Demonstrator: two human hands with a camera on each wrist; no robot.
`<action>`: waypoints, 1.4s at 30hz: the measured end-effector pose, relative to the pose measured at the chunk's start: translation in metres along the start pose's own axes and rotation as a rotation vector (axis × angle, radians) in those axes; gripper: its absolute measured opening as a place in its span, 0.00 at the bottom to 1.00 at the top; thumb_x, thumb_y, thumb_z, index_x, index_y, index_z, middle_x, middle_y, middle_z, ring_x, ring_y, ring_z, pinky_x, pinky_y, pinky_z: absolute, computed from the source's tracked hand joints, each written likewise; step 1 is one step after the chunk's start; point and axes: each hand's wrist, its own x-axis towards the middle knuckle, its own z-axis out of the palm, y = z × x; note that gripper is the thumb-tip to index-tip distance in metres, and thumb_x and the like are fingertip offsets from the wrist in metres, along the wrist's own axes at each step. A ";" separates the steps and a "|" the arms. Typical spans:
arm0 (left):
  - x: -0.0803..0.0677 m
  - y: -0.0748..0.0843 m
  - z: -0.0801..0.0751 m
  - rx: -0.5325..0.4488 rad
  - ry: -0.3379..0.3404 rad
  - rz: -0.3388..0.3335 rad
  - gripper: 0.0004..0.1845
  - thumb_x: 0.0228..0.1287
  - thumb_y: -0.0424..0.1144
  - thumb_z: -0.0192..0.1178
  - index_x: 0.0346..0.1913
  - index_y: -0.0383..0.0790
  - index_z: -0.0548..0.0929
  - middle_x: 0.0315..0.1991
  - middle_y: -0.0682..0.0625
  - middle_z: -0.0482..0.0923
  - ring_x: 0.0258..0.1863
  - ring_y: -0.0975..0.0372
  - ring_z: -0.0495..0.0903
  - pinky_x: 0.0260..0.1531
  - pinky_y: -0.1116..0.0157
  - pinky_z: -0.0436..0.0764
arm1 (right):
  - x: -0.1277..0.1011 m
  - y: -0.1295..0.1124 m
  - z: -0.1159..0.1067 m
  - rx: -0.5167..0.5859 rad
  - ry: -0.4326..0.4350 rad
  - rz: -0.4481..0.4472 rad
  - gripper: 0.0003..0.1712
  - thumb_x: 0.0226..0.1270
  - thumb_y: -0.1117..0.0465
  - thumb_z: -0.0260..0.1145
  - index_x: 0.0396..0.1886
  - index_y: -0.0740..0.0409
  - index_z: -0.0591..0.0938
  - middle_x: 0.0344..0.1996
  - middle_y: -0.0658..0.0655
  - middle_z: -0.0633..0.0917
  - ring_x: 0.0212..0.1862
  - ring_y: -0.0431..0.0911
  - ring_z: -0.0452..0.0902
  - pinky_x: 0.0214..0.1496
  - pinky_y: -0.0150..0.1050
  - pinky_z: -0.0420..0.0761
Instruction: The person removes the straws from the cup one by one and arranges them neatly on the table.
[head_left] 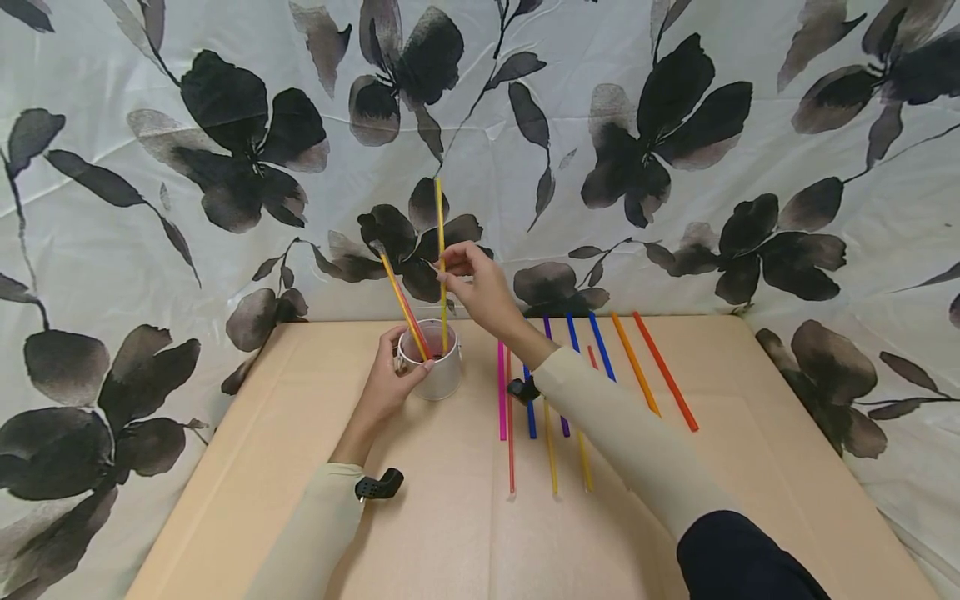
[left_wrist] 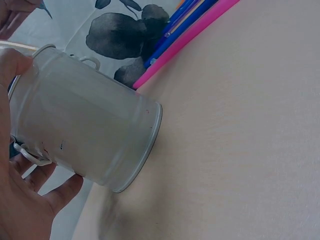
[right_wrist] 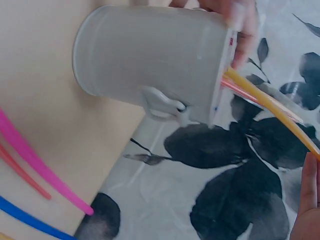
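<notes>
My left hand (head_left: 384,387) grips a small grey-white metal pail (head_left: 441,381) from its left side, thumb near the rim. The pail has small loop lugs (right_wrist: 162,102) on its wall, and its base is at the tabletop. Out of it lean a yellow straw (head_left: 392,277) and a red one, close together and tilted left. My right hand (head_left: 483,287) pinches a second yellow straw (head_left: 439,208) between thumb and fingers. That straw stands nearly upright, its lower end inside the pail. The bottoms of the straws are hidden by the pail wall.
To the right of the pail, several straws lie on the tan table (head_left: 435,517): a magenta one (head_left: 502,400), blue ones (head_left: 602,346), an orange one (head_left: 636,367), a red one (head_left: 667,375) and others partly under my right forearm. A floral cloth (head_left: 540,42) hangs behind.
</notes>
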 end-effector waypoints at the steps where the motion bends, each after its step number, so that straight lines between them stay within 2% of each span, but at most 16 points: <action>1: 0.000 0.002 0.000 -0.006 -0.004 0.001 0.43 0.66 0.39 0.69 0.76 0.44 0.55 0.72 0.37 0.59 0.73 0.44 0.59 0.72 0.38 0.59 | -0.001 -0.002 -0.004 0.012 0.001 -0.002 0.15 0.69 0.69 0.68 0.54 0.61 0.77 0.47 0.60 0.84 0.44 0.45 0.83 0.47 0.35 0.86; 5: -0.005 0.021 0.000 -0.013 -0.018 0.000 0.43 0.65 0.36 0.68 0.76 0.36 0.54 0.71 0.31 0.59 0.72 0.40 0.60 0.72 0.39 0.61 | -0.004 -0.010 -0.019 0.024 0.004 0.007 0.17 0.70 0.65 0.68 0.55 0.59 0.77 0.47 0.57 0.84 0.44 0.45 0.83 0.46 0.38 0.86; 8: -0.008 0.033 0.000 -0.002 -0.020 -0.009 0.43 0.66 0.35 0.68 0.76 0.34 0.54 0.71 0.31 0.59 0.72 0.40 0.59 0.71 0.39 0.62 | -0.006 -0.013 -0.031 0.001 -0.007 0.037 0.18 0.70 0.62 0.69 0.57 0.58 0.77 0.48 0.55 0.82 0.44 0.45 0.83 0.47 0.39 0.85; 12: -0.008 0.035 0.000 -0.001 -0.021 -0.022 0.42 0.66 0.36 0.67 0.76 0.34 0.54 0.72 0.32 0.58 0.74 0.39 0.56 0.71 0.37 0.59 | -0.013 -0.016 -0.047 -0.015 -0.045 0.099 0.20 0.70 0.62 0.69 0.59 0.58 0.77 0.50 0.53 0.80 0.47 0.44 0.82 0.46 0.38 0.84; 16: -0.007 0.035 0.001 -0.010 -0.017 -0.025 0.42 0.66 0.36 0.68 0.76 0.36 0.54 0.72 0.32 0.58 0.74 0.39 0.56 0.72 0.37 0.59 | -0.022 -0.016 -0.064 -0.046 -0.101 0.147 0.19 0.71 0.64 0.68 0.60 0.54 0.78 0.51 0.53 0.80 0.47 0.45 0.82 0.42 0.37 0.85; 21: -0.005 0.034 0.003 -0.001 -0.008 -0.014 0.42 0.66 0.36 0.68 0.76 0.35 0.55 0.72 0.32 0.58 0.74 0.39 0.57 0.71 0.37 0.60 | -0.036 -0.012 -0.083 -0.121 -0.154 0.185 0.19 0.72 0.65 0.67 0.60 0.53 0.78 0.52 0.54 0.82 0.47 0.45 0.83 0.46 0.39 0.86; 27: -0.004 0.034 0.006 0.006 0.001 -0.016 0.42 0.66 0.36 0.68 0.76 0.35 0.55 0.72 0.33 0.58 0.74 0.41 0.57 0.71 0.37 0.60 | -0.051 -0.003 -0.104 -0.165 -0.162 0.225 0.19 0.71 0.67 0.65 0.60 0.54 0.79 0.50 0.53 0.84 0.47 0.46 0.82 0.49 0.40 0.85; 33: -0.006 0.034 0.004 0.005 -0.009 -0.017 0.42 0.67 0.37 0.68 0.76 0.36 0.54 0.72 0.33 0.58 0.74 0.41 0.57 0.71 0.37 0.59 | -0.072 -0.001 -0.123 -0.167 -0.163 0.266 0.18 0.70 0.69 0.66 0.58 0.56 0.79 0.48 0.58 0.83 0.46 0.49 0.81 0.46 0.37 0.86; 42: -0.010 0.034 0.000 0.002 -0.010 -0.016 0.43 0.66 0.37 0.68 0.76 0.36 0.55 0.72 0.32 0.58 0.74 0.40 0.57 0.71 0.38 0.60 | -0.104 0.005 -0.154 -0.225 -0.159 0.367 0.20 0.71 0.66 0.67 0.60 0.55 0.79 0.50 0.59 0.82 0.46 0.51 0.81 0.44 0.35 0.86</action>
